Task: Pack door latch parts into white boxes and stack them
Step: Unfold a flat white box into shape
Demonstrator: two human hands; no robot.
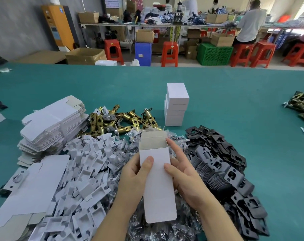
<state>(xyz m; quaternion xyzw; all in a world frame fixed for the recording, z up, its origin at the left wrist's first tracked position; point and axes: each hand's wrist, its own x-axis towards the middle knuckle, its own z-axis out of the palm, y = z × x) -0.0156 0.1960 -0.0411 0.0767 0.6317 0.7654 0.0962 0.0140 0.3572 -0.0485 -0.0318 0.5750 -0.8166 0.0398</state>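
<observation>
A white carton blank (157, 178), long and with its grey top flap open, is held upright in front of me by both hands. My left hand (132, 181) grips its left edge with the thumb on the face. My right hand (184, 176) grips the right edge, its index finger up along the flap. Brass latch bolts (123, 119) lie in a heap beyond. A stack of closed white boxes (176, 105) stands behind them. Black strike plates (222, 164) are piled on the right, white plastic inserts (85, 171) on the left, and bagged screws (135, 136) between.
A pile of flat white carton blanks (53, 127) sits at the left on the green table (252, 101). More brass latches (302, 106) lie at the far right edge. Red stools (169, 53), cartons and people at benches are beyond the table.
</observation>
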